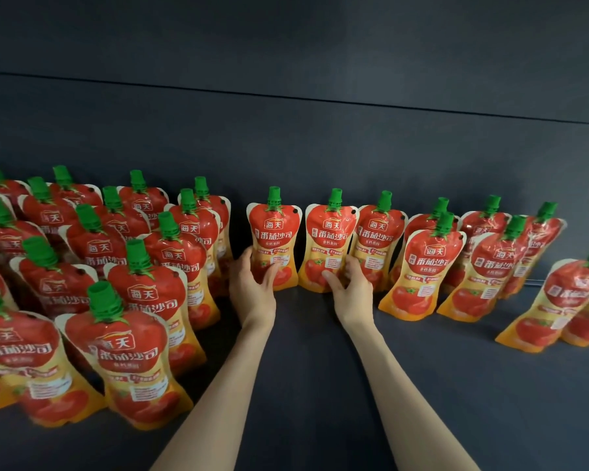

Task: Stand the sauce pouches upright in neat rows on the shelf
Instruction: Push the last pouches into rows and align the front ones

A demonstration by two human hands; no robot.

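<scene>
Right now we are stretching both bare forearms across the dark shelf toward its back wall. Our left hand is gripping the lower half of one sauce pouch — fingers curling round its left edge, thumb lying across the front. Our right hand is gripping the neighbouring pouch just to the right, thumb on the front and fingers wrapping its right edge. Both are standing upright side by side, nearly touching, green caps up and labels facing us, close to the back wall. To the left, a dense block of pouches is standing several rows deep, a gap separating it from the pouch in our left hand. To the right, more pouches are lining the back, some doubled in front — and the far-right pouches are tilting rightward.
</scene>
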